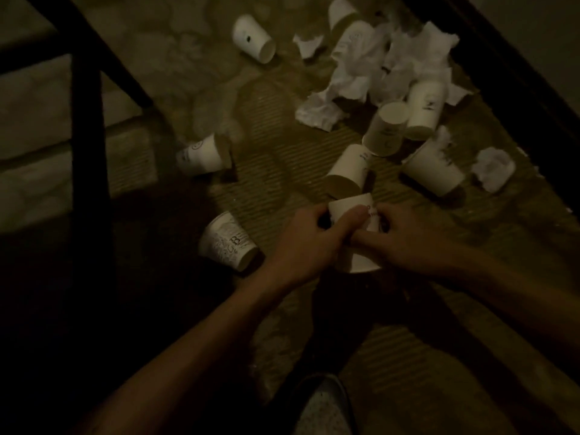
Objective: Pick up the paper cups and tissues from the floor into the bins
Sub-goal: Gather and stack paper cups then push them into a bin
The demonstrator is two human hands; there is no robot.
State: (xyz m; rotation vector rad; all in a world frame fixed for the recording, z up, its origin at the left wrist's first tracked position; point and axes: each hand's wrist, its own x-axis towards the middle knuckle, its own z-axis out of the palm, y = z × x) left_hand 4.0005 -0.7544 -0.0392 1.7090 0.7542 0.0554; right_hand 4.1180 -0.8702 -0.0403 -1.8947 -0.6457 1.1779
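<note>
Head view, dim light. Paper cup sits between both hands over the near middle of the floor, narrow end pointing away, wide rim toward the camera. Left hand: fingers curled round the cup's left side, thumb lying across its front. Right hand: fingers curled round the right side, thumb reaching left to touch the left hand. Cannot tell whether it is one cup or a nested stack. Loose cups tipped over on the floor, eight counted: printed cup just left of the left hand; left cup farther out on that side; far-left cup; far cup at the far edge; near cup just beyond the held one; middle cup and back cup touching each other; right cup beside them. A possible ninth shows a logo among the tissues, not certain. Tissues: tissue pile toward the far right, pieces not countable; torn scrap left of it; crumpled sheet at its near-left end; tissue wad just right of the right cup. Dark railing crosses the left side. Shoe at the near edge.
</note>
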